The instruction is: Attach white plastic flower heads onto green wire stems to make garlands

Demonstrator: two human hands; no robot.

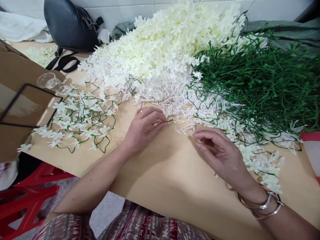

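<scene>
My left hand (147,125) pinches a thin green plastic stem (170,120) between thumb and index finger, its forked tip pointing right. To its right, my right hand (220,151) hovers over the table with curved fingers. Its thumb and index fingertips stand slightly apart, and I see nothing between them. Loose white stamen-like sticks (183,128) lie between the hands. Just beyond is a large heap of white and cream artificial flowers (160,43). Green plastic stems (262,80) are piled at the right. Flowers on green stems (82,113) lie spread out at the left.
A black bag (72,26) stands at the back left against the tiled wall. A clear plastic cup (50,81) lies near a cardboard box (22,76) with a black wire frame. Red stools (32,196) are below the table's left edge. More white flowers (252,163) lie right of my right hand.
</scene>
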